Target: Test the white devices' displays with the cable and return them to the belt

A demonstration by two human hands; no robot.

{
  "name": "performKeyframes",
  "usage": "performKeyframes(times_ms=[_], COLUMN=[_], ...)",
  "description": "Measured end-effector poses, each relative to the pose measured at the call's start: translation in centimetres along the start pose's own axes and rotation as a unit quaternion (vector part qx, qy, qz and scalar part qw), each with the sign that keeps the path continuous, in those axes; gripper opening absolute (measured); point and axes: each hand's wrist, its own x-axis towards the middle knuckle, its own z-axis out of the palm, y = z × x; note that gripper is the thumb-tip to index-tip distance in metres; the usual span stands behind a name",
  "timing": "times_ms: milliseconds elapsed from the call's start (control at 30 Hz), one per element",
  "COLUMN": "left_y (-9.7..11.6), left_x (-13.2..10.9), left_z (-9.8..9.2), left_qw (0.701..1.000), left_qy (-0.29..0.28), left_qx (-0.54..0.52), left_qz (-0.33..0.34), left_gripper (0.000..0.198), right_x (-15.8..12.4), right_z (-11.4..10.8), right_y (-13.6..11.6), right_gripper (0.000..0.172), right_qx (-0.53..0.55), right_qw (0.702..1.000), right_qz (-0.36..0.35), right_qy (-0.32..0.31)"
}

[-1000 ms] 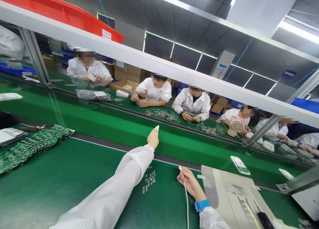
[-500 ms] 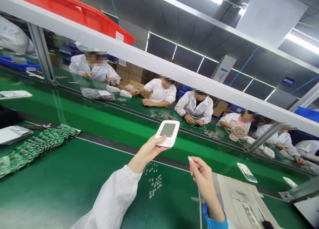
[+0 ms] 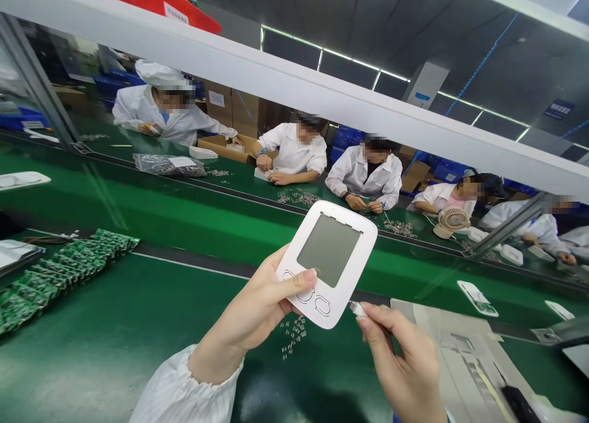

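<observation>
My left hand (image 3: 257, 300) grips a white device housing (image 3: 354, 270) by its lower left corner, thumb on the front near the oval button outlines. The housing is tilted, its grey rectangular screen (image 3: 329, 248) facing me. Just right of its lower edge, my right hand (image 3: 405, 349) pinches a small whitish piece (image 3: 357, 309) between thumb and fingertips; its exact kind is too small to tell. The piece looks close to the housing, but I cannot tell whether they touch. Below the housing, several small metallic parts (image 3: 292, 334) lie scattered on the green bench.
A row of green circuit boards (image 3: 69, 276) lies at left. Beyond runs a green conveyor (image 3: 184, 211) carrying white housings, one (image 3: 477, 298) at right. A grey board (image 3: 460, 343) bears a black-handled tool (image 3: 518, 401). Co-workers in white coats sit opposite, behind a metal frame.
The housing has come nearer to my face and turned more face-on. My right hand has moved closer to the housing's lower edge, still pinching the small piece. The view has shifted.
</observation>
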Motion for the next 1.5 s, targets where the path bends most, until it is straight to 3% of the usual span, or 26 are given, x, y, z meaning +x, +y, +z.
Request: performKeyframes(times_ms=[633, 833, 1100, 1333, 1500], left_y=[-0.1, -1.8, -3.5, -3.8, -3.1], left_x=[0.3, -0.2, -1.4, -2.1, -2.5], left_z=[0.1, 2.0, 4.5, 5.5, 5.1], left_qw=[0.999, 0.995, 0.992, 0.987, 0.991], left_qy=[-0.017, 0.031, 0.081, 0.108, 0.1], left_qx=[0.039, 0.06, 0.044, 0.033, 0.036], left_qz=[0.026, 0.074, 0.09, 0.114, 0.085], left_gripper=[0.04, 0.037, 0.039, 0.031, 0.034], right_x=[0.4, 0.4, 0.7, 0.5, 0.6], right_z=[0.3, -1.0, -2.8, -3.5, -3.9], right_y=[0.5, 0.6, 0.9, 1.0, 0.7], right_gripper=[0.01, 0.011, 0.013, 0.012, 0.013], right_qx=[-0.005, -0.047, -0.015, 0.031, 0.072], right_qw=[0.999, 0.998, 0.998, 0.995, 0.99], right_qz=[-0.021, 0.0, 0.025, 0.058, 0.07], right_qy=[-0.038, -0.045, -0.05, -0.077, -0.096])
